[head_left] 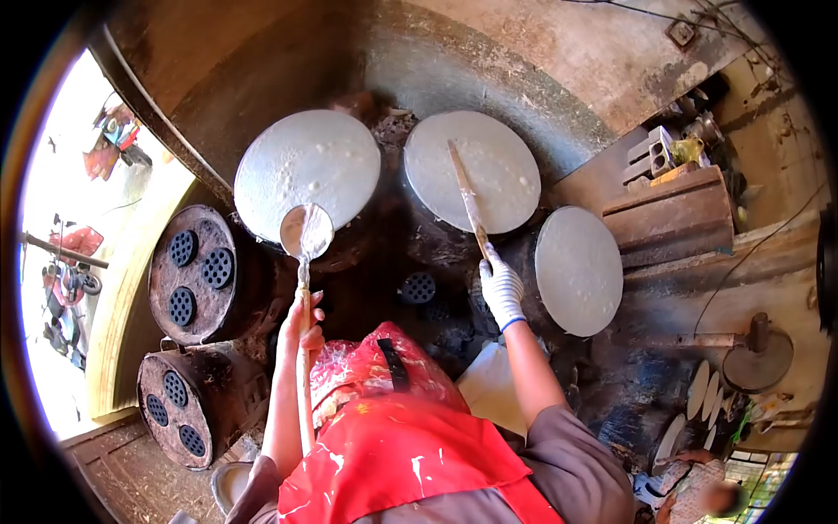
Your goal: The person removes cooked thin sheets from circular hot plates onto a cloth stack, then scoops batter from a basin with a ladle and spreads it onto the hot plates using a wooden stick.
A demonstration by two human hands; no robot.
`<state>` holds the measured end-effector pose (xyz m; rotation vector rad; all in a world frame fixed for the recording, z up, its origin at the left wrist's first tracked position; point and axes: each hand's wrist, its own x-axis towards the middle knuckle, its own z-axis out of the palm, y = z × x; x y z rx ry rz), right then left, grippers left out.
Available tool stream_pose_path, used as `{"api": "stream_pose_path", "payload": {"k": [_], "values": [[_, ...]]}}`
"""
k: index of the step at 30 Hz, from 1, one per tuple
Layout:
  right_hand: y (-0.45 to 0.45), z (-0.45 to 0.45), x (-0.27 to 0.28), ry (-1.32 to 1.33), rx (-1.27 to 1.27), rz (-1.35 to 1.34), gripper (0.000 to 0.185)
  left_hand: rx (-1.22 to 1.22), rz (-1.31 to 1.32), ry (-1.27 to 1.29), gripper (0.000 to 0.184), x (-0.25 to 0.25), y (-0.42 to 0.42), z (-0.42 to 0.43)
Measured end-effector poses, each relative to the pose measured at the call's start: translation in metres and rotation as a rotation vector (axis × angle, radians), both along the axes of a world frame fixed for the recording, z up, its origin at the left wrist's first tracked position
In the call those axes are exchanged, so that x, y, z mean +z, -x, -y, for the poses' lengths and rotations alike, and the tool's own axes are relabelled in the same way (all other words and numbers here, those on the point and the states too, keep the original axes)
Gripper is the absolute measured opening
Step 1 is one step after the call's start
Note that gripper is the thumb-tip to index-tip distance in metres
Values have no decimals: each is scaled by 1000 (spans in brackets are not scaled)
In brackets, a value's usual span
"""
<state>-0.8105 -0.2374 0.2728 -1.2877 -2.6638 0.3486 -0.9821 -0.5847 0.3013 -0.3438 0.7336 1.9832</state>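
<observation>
My bare left hand (301, 325) is closed around the long wooden handle of a ladle (307, 230). The ladle's round bowl, coated in white batter, overlaps the lower edge of the left round griddle (301, 162), which carries a pale, bubbly layer. In a striped white glove, my right hand (502, 293) grips a long, flat wooden spatula (467, 188). Its batter-smeared blade reaches over the middle griddle (511, 166), also covered with a pale layer; whether it touches that layer I cannot tell. To the right of the glove is a third pale round surface (579, 271).
Two rusty drum stoves (196, 310) with black honeycomb briquettes (182, 248) stand at left. A curved wall (489, 52) rises behind the griddles. At right are a wooden box (672, 214) and a round metal disc on a bar (759, 354). Another person (690, 489) is at lower right.
</observation>
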Motion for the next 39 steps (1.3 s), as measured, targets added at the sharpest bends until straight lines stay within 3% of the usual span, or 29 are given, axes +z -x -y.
{"api": "stream_pose_path", "payload": {"k": [4,7,8,10,11,12,14,16,18,20,22,25,27,31,33,37,39], "values": [[-8,-11,15,146,7,115,39,-10,-30,-5,38,2,-1,-22],[-21,-5,-1,391,160,-288,40,-5,-29,-25,39,7,-4,-37],[-26,-6,3,360,250,-321,38,-1,-23,-35,39,7,-5,-40],[-22,-8,12,411,155,-486,38,-11,-6,-21,40,7,-5,-44],[-19,-15,16,453,10,-479,37,-6,-1,-13,40,9,-5,-46],[-15,-20,8,336,101,-506,37,1,5,-8,40,10,-6,-49],[-22,-19,-2,585,195,-400,37,33,29,-14,42,17,-8,-54],[-19,-22,0,549,255,-324,37,83,132,-121,44,23,-7,-51],[-15,-33,1,433,94,-610,38,171,230,-378,44,43,-11,-39],[-13,-53,-3,377,75,-479,40,263,55,-251,41,51,-12,-21],[-4,-54,6,409,72,-337,39,337,84,-207,40,36,-11,3],[6,-57,-7,540,206,-456,37,390,281,-319,44,6,-26,36],[6,-63,1,473,181,-501,34,418,351,-437,48,3,-41,49],[6,-60,-21,491,277,-528,33,546,209,-673,50,26,-55,61],[14,-33,-36,670,258,-575,34,619,53,-550,46,13,-55,81],[45,53,3,1083,70,-677,38,670,234,-388,35,-17,-71,110],[52,86,6,1086,209,-639,42,655,214,-333,35,-20,-85,115]]}}
